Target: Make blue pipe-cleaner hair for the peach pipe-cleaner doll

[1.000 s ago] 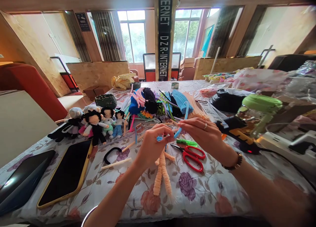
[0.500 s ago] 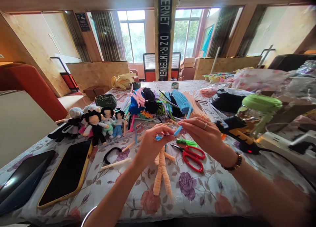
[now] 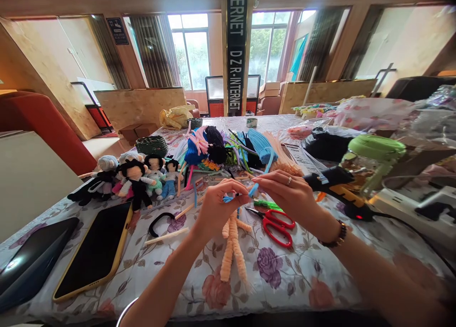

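Between my hands a light blue pipe cleaner (image 3: 253,190) is pinched, its free end curving up and away from me. My left hand (image 3: 223,203) grips one end between thumb and fingers. My right hand (image 3: 285,194), with a ring on it, closes thumb and fingertips on the same piece. Below them lies a peach doll body (image 3: 233,246) of wound pipe cleaner, with legs and arms showing; its upper part, with some blue, is partly hidden by my left hand. Red-handled scissors (image 3: 280,227) and a green cutter (image 3: 266,204) lie beside it.
Several finished dolls (image 3: 133,180) and a phone (image 3: 94,251) are at the left. Bundles of coloured pipe cleaners (image 3: 261,146) lie at the back. A glue gun (image 3: 342,194) with a lit red light and a cord sits on the right, near a green-topped stand (image 3: 375,149).
The blue pipe cleaner is bent more closely at my fingertips. My right hand has shifted slightly left, towards my left hand.
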### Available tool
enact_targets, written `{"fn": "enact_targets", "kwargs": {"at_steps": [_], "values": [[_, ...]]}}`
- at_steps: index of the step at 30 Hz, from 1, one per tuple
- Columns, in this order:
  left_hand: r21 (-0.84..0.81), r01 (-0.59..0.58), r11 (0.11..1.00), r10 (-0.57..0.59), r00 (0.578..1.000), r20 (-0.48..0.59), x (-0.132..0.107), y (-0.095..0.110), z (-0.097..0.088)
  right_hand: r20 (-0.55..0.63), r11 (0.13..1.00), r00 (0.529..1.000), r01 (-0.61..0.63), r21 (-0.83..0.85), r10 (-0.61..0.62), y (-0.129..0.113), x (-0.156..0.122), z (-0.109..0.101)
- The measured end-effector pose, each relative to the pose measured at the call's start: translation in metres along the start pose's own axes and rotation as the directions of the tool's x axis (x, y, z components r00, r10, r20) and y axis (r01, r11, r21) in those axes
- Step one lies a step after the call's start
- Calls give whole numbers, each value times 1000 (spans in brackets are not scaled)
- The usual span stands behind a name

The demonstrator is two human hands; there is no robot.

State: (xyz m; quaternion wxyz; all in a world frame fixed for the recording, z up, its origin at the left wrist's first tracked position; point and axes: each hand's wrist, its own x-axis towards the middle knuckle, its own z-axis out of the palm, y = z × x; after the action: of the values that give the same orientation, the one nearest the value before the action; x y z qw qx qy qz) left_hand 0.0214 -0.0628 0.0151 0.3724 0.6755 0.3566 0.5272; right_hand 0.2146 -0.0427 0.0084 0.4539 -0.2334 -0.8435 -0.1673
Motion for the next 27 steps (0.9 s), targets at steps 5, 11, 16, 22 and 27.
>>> {"fn": "enact_targets", "kwargs": {"at_steps": [5,11,16,22,27], "values": [[172,210,963,-217,976,24,6,-5,-15,-35,993,994,-106,53,107,7,-3,7],[629,332,703,-478,875,72,-2,-12,-25,86,953,959,-279,122,270,14,-6,14],[693,303,655,-510,853,109,-7,-13,-20,148,931,938,-335,142,315,15,-8,16],[520,314,795,-416,905,90,-2,-12,-18,106,955,962,-264,132,252,15,-10,15],[138,357,924,-379,905,194,-1,-3,-17,20,963,971,-238,126,237,14,-9,12]]}}
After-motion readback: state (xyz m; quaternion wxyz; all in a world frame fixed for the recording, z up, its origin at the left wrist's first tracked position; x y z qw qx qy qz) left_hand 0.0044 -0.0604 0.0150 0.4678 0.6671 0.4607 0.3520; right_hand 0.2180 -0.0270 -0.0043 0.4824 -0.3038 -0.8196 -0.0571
